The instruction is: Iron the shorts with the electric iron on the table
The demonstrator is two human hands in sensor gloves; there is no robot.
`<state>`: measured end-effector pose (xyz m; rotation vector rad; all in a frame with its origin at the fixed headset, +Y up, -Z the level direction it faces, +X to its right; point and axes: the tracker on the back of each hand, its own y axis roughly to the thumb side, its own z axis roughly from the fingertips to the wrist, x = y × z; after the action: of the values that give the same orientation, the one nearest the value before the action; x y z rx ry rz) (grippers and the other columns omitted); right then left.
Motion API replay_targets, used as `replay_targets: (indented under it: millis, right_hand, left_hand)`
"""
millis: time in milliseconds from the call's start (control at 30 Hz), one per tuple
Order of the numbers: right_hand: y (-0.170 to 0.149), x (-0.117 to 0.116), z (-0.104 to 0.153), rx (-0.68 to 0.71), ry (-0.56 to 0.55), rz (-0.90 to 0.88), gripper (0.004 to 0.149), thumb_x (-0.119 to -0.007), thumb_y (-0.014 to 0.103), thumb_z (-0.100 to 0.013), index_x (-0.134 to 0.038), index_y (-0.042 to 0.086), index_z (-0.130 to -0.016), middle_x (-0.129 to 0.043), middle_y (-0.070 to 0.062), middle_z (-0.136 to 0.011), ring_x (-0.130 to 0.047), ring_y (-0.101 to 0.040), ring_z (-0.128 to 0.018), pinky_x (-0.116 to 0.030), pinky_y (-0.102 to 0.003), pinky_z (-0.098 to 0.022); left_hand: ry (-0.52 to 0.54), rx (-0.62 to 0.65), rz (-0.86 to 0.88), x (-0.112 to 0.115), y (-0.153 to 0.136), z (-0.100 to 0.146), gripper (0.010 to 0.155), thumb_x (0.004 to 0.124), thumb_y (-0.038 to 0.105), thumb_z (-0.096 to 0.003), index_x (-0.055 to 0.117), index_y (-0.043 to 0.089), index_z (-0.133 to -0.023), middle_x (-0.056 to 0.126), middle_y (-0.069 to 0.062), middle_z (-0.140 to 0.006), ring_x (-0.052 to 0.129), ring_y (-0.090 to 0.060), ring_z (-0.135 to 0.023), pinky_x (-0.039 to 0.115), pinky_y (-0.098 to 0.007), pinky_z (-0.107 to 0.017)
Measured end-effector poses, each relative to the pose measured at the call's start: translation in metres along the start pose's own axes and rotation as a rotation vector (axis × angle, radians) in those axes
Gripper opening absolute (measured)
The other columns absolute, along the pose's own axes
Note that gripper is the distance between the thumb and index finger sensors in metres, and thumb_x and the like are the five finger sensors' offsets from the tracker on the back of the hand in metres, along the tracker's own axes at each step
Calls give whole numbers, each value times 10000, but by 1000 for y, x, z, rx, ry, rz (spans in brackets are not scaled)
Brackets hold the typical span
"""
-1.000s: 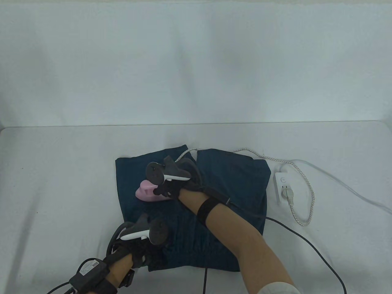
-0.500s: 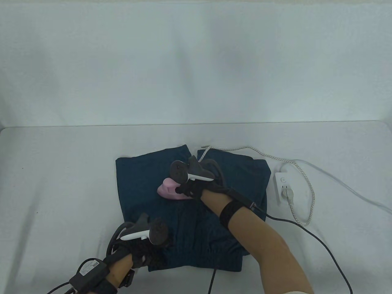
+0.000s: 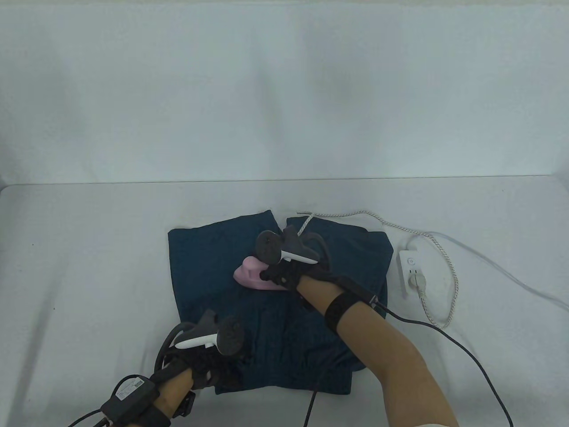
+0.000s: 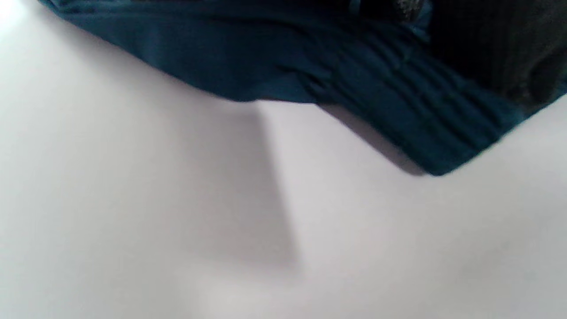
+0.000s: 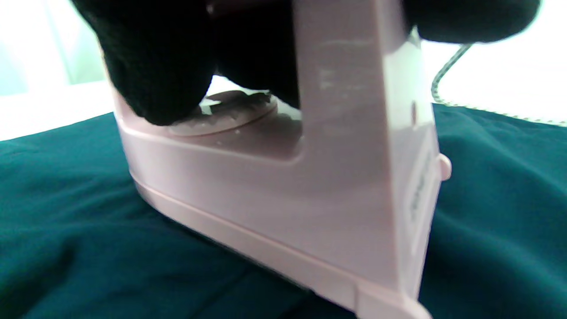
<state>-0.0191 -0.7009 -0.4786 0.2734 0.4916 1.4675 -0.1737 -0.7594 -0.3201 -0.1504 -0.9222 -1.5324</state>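
The right hand (image 3: pixel 284 271) is closed around the handle of the pink iron (image 3: pixel 253 275), its gloved fingers (image 5: pixel 155 66) wrapped through the handle opening in the right wrist view, where the iron's flat sole sits on the cloth. The left hand (image 3: pixel 209 360) rests on the near left corner of the dark teal shorts (image 3: pixel 209 262), pressing the waistband end down; whether its fingers are curled or flat cannot be told, since the tracker covers them from above and the left wrist view shows only a dark glove edge (image 4: pixel 500 48) over the ribbed hem. The shorts lie spread on the table (image 3: pixel 89 267) about midway between its left and right edges, nearer the front edge, and the iron stands near their middle, where the two legs meet. The iron's braided cord (image 3: pixel 378 222) runs off the far edge of the shorts toward the right, looping to a white power strip (image 3: pixel 411 271) beside the shorts' right edge.
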Motion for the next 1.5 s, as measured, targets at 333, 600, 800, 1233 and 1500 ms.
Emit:
replay_targets:
  millis: [333, 600, 800, 1233, 1500]
  right_hand:
    - [54, -6, -17, 104, 24, -27, 634, -937, 493, -410, -686, 380, -982, -904, 131, -707, -985, -78, -511, -851, -412, -265]
    - [90, -10, -30, 161, 38, -51, 635, -936, 494, -412, -684, 377, -984, -904, 131, -709, -985, -77, -512, -853, -411, -262]
    - [100, -12, -30, 179, 54, -56, 637, -936, 496, -414, -684, 374, -986, -905, 130, -708, -988, -73, -507, -855, -407, -254]
    - [67, -11, -8, 120, 61, -63, 634, -935, 494, -417, -686, 373, -988, -908, 127, -704, -989, -74, -502, -856, -408, -249]
    - [34, -9, 12, 62, 52, -59, 633, -937, 491, -416, -688, 376, -986, -909, 126, -702, -989, -77, -502, -854, -411, -251]
  left_hand:
    - [1, -6, 0, 0, 0, 0, 779, 844, 628, -369, 434, 474, -1014, 439, 118, -1049, 632, -169, -849, 533, -554, -727]
    - [1, -10, -1, 0, 0, 0, 779, 843, 629, -370, 432, 477, -1014, 437, 120, -1049, 630, -166, -851, 532, -554, -728]
    - [0, -13, -1, 0, 0, 0, 779, 843, 630, -368, 434, 477, -1013, 436, 121, -1049, 631, -164, -851, 532, -554, -728]
    - [0, -19, -4, 0, 1, 0, 780, 842, 631, -368, 431, 479, -1013, 434, 123, -1050, 631, -164, -853, 534, -553, -729]
    - [0, -20, -4, 0, 1, 0, 778, 842, 631, -368, 432, 479, -1012, 437, 123, -1049, 632, -164, -852, 536, -553, -728]
